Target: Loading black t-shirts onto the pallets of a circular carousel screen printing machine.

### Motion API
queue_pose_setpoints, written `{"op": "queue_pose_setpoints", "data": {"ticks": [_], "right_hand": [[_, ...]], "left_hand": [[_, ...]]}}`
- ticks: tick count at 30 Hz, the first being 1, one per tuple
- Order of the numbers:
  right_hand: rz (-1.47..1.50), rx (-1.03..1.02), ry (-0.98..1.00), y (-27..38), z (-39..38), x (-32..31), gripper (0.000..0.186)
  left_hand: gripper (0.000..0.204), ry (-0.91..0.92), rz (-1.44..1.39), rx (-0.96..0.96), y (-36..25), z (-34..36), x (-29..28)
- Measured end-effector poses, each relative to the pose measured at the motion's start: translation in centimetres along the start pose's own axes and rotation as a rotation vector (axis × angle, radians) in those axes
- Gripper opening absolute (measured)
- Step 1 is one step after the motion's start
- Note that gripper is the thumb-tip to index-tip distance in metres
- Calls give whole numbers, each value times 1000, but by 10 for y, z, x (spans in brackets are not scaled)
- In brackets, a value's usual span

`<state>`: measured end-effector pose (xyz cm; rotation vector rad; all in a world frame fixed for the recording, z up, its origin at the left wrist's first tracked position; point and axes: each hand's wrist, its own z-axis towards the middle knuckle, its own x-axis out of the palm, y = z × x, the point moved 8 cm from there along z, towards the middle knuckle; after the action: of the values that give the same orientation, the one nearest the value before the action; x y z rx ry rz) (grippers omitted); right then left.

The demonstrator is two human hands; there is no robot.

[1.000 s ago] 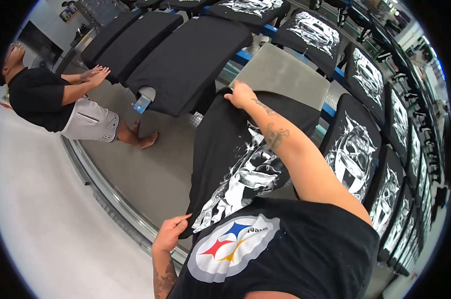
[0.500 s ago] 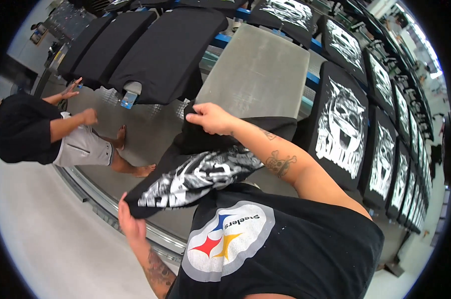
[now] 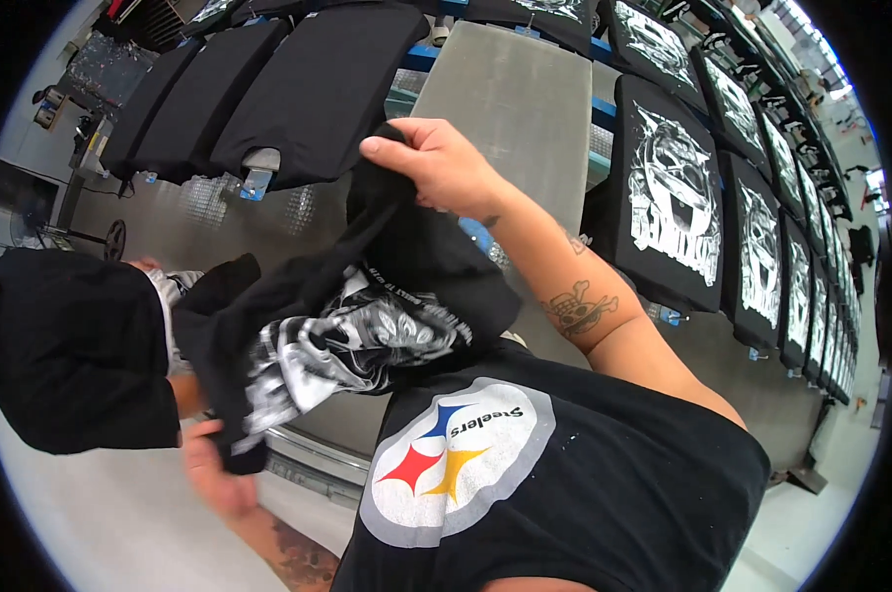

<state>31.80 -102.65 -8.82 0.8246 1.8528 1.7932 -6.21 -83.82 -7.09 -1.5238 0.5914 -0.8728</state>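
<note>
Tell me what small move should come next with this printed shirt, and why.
Probably swing the printed black shirt leftward, away from the bare grey platen: the right hand and left hand both grip it, bunched and hanging free of the platen.

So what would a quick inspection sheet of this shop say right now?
Surface: bare grey board in front, nothing on it.
Job's things: black printed shirt, bunched up in the air.
Clutter: nothing seen.
Hands: right hand grips the shirt's upper edge; left hand holds its lower end, blurred.
Cables: nothing seen.
Surroundings: plain black shirts on boards to the left, printed shirts on boards to the right, another person at left.
</note>
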Motion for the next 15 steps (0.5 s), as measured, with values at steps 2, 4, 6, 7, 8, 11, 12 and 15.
{"op": "queue_pose_setpoints", "data": {"ticks": [2,4,6,7,8,11,12,15], "right_hand": [[-153,-196,74,26,-1,25,34],[-79,-369,316,46,-5,72,31],[-195,-478,638,56,-25,125,30],[-488,-478,805,48,-38,148,31],[-428,-575,952,55,-61,169,29],[-444,-594,1205,68,-95,190,22],[-379,-593,1207,80,-95,184,20],[-510,-632,1313,99,-107,160,19]], "left_hand": [[19,216,607,-115,37,-17,44],[20,509,437,-664,88,-47,86],[19,702,754,-243,61,-23,112],[18,588,828,-79,42,-5,113],[18,279,827,57,19,16,101],[22,168,557,266,-8,36,108],[18,230,289,164,1,36,113],[29,520,126,-80,48,31,139]]}}
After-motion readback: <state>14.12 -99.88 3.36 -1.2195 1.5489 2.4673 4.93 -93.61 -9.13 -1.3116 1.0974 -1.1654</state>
